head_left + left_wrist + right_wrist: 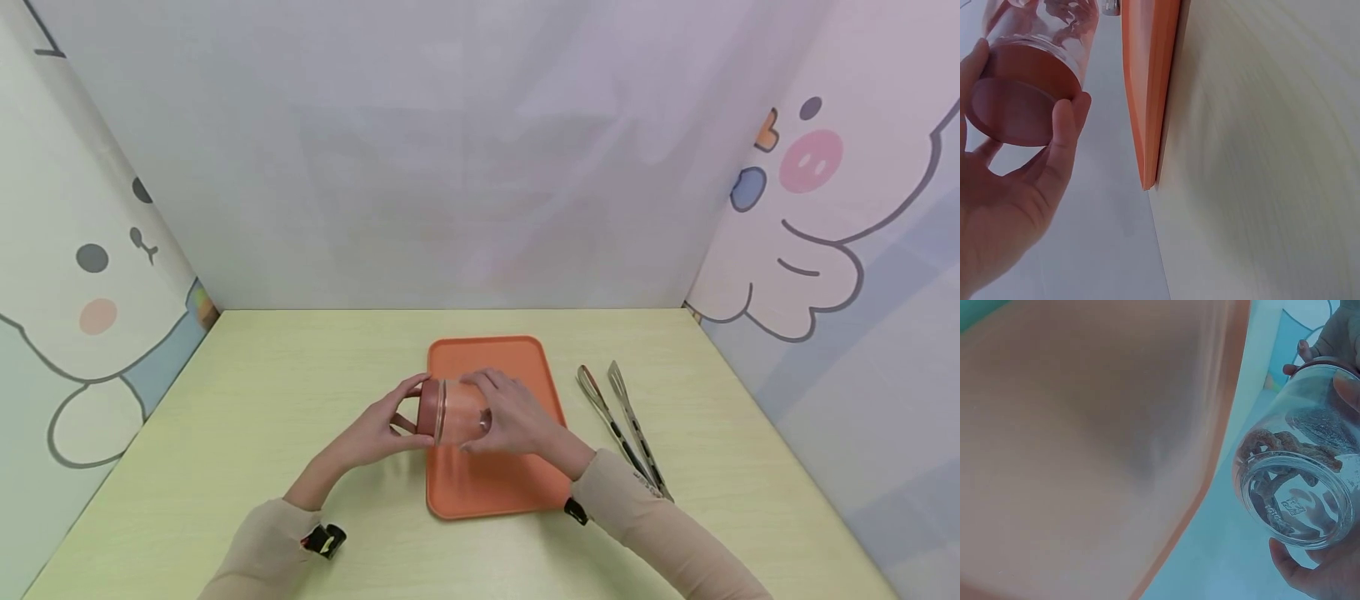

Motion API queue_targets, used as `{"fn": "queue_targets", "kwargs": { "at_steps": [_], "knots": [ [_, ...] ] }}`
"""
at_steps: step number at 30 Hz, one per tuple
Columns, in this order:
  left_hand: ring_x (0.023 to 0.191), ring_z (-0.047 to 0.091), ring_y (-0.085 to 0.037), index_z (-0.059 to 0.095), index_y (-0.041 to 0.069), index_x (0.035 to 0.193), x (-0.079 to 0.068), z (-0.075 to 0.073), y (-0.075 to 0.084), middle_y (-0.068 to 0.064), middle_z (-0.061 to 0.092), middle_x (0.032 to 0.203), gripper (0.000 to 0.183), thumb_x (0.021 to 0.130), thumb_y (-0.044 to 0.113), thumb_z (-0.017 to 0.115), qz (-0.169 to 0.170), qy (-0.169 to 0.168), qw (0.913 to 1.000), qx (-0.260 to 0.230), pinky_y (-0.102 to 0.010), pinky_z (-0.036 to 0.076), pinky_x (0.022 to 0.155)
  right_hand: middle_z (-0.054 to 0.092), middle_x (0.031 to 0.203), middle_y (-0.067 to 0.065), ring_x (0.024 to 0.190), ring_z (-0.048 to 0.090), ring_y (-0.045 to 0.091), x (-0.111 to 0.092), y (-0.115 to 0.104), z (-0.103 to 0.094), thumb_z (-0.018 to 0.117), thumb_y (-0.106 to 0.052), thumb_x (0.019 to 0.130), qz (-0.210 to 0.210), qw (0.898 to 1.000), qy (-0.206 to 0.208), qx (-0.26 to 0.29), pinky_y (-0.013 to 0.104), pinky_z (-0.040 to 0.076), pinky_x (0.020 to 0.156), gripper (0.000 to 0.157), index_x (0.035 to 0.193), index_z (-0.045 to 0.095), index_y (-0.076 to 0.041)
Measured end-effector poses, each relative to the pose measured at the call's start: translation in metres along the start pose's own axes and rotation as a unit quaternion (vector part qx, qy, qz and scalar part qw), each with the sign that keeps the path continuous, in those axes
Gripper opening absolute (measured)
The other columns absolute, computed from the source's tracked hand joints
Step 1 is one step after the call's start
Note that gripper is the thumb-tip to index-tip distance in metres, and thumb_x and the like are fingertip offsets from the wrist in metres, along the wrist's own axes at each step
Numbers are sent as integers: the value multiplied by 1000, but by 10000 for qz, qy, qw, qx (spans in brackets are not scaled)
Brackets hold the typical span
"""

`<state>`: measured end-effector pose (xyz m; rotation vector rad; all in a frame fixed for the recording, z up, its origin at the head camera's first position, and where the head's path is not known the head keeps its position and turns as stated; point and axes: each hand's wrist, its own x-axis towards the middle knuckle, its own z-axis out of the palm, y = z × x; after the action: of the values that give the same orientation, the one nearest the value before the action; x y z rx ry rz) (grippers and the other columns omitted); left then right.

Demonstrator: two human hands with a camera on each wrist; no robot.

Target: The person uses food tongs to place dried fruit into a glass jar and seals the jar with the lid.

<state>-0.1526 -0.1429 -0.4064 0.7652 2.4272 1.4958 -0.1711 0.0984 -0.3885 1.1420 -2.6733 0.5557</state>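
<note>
A clear jar (461, 414) lies sideways between the two hands, over the orange tray (495, 492). Its reddish-brown lid (1013, 112) faces left, and my left hand (378, 429) holds it with thumb and fingers spread around the rim. From the other side my right hand (517, 417) grips the clear body near the base. Through the jar's glassy bottom (1294, 503), dark brown, knobbly pieces show inside. In the right wrist view the left hand appears behind the lid end.
To the right of the tray lies a long metal utensil (636, 421) like tongs, with two arms and dark handle parts, close to the right sleeve. The pale yellow table (300, 375) meets a grey-white curtain (450, 167) at the back. Cartoon-printed panels stand at both sides.
</note>
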Motion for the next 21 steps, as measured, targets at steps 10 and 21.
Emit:
{"fn": "queue_targets", "kwargs": {
  "at_steps": [10,21],
  "knots": [
    [77,58,-21,24,6,138,1,1,7,-16,37,131,59,92,35,46,-615,215,9975,-274,-35,49,57,44,116,-3,95,46,13,-1,0,2,68,-58,60,33,9999,-6,-103,33,40,76,81,123,42,-15],
    [81,57,-17,28,6,137,2,1,7,-17,39,128,57,92,35,46,-627,221,9976,-217,-37,49,63,44,118,-3,98,44,12,-1,1,4,68,-57,60,56,9999,-14,-101,34,40,78,81,124,41,-15]
  ]
}}
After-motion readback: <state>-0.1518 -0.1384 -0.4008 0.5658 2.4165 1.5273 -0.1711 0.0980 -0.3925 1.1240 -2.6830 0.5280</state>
